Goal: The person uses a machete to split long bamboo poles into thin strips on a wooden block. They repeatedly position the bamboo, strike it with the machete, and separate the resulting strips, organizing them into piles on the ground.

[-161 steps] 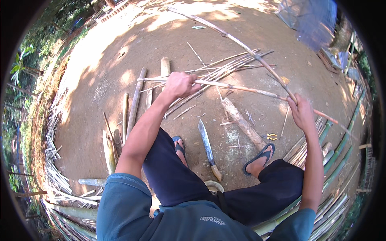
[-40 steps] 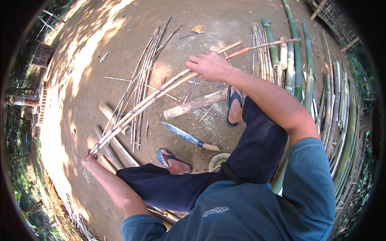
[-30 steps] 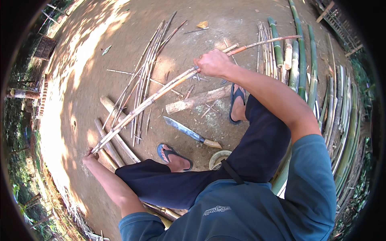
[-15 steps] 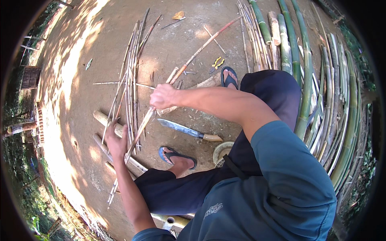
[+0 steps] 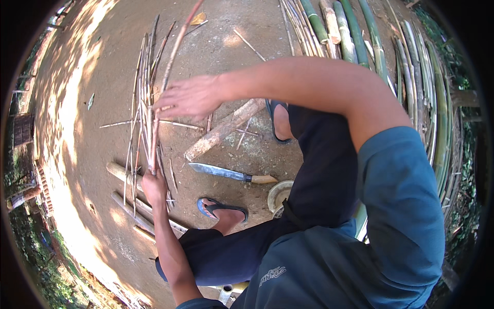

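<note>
My left hand (image 5: 155, 186) is closed around the lower end of a long, thin, brown-red bamboo stick (image 5: 170, 62), which points away from me. Higher up the stick, my right hand (image 5: 189, 97) is stretched flat with its fingers reaching the stick; slight blur hides whether they touch it. Beneath the stick and both hands lies a loose bundle of thin bamboo sticks (image 5: 139, 77) on the ground. A machete (image 5: 221, 171) with a wooden handle rests on the soil between my feet. Just beyond its blade is a short pale log (image 5: 224, 130).
A pale round container (image 5: 278, 195) stands by my right leg. Thick green bamboo poles (image 5: 352, 31) and split strips (image 5: 440, 113) line the right side. Short poles (image 5: 133, 210) lie beside my left forearm. One thin stick (image 5: 249, 45) lies ahead on bare soil.
The stick has swung leftward and upright, over the bundle. My left hand has closed on its near end. My right hand has moved left and loosened from its grip, fingers now stretched.
</note>
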Motion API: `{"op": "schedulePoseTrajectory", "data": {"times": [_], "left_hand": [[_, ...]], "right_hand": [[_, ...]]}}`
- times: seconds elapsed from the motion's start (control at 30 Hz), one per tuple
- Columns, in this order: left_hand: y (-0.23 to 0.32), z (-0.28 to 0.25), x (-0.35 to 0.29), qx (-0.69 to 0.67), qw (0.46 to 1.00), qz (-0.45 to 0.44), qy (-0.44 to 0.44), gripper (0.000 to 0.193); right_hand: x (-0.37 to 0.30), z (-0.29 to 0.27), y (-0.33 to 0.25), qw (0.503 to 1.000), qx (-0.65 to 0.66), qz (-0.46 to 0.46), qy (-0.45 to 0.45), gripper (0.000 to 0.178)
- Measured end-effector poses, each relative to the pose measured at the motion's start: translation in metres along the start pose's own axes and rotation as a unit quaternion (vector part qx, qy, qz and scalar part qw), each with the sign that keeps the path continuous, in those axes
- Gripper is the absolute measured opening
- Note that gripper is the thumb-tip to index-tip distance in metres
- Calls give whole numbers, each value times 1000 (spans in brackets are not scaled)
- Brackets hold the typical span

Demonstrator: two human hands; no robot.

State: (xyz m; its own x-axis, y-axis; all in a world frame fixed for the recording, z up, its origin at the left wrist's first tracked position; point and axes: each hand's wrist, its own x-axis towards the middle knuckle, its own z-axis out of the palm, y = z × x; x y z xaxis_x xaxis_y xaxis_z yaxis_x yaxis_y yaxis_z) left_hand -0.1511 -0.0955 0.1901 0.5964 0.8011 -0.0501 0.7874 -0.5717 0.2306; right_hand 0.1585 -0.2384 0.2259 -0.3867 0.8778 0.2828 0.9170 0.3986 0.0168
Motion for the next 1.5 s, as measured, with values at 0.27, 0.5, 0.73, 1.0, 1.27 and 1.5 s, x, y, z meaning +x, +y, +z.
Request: {"op": "schedulePoseTrajectory", "data": {"times": [0.27, 0.5, 0.73, 1.0, 1.27, 1.5], "left_hand": [[-43, -46, 24, 10, 975, -26, 221, 60], [-44, -84, 21, 101, 972, -38, 210, 54], [-14, -112, 19, 145, 970, 27, 191, 48], [-10, -107, 22, 149, 971, -8, 189, 47], [1, -102, 11, 149, 964, 27, 220, 53], [-17, -109, 14, 164, 966, 18, 201, 52]], "right_hand": [[-404, -67, 109, 619, -70, 776, 101, 29], [-561, 103, -99, 483, 27, 873, 60, 49], [-572, 136, -100, 468, 103, 877, -40, 85], [-569, 131, -87, 391, 107, 909, -95, 76], [-571, 148, -84, 373, 97, 921, -64, 57], [-563, 136, -76, 327, 140, 932, -68, 52]]}}
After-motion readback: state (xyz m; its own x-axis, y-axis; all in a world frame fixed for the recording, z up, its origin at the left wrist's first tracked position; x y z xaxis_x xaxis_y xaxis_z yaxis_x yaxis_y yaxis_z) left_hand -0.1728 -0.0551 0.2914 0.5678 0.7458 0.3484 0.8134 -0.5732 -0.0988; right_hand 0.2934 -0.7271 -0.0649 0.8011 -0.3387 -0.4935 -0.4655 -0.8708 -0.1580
